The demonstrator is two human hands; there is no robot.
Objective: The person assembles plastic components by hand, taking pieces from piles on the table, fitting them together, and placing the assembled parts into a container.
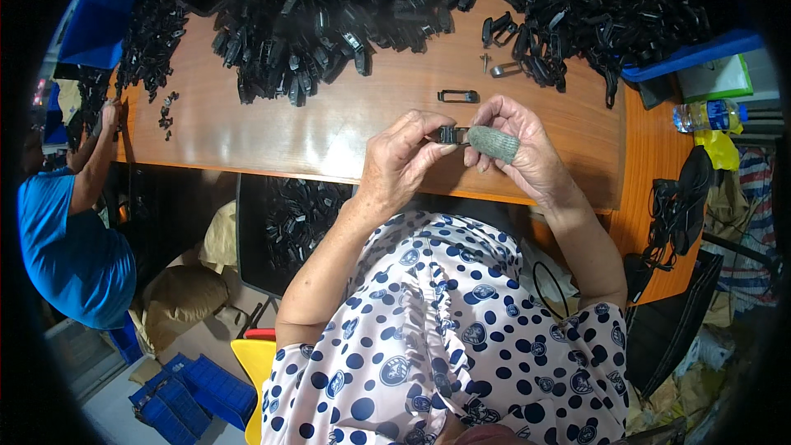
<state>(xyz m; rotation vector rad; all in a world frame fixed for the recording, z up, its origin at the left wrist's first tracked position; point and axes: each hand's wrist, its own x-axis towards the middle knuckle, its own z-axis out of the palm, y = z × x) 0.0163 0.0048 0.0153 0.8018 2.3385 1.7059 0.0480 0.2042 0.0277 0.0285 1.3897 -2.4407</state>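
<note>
Both my hands meet over the tabletop (329,128): left hand (401,158) and right hand (517,148) fingers pinch the small black clip (449,134), its long axis level between them.

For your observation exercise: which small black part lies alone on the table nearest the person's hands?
The rectangular black frame part, lying by itself just beyond the hands; the rest sit in heaps.

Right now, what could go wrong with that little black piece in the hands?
The small black part is pinched only by fingertips of the left hand and right hand, near the table's front edge, so it might slip and fall to the lap. The thumb's grey fabric cover may dull grip.
</note>
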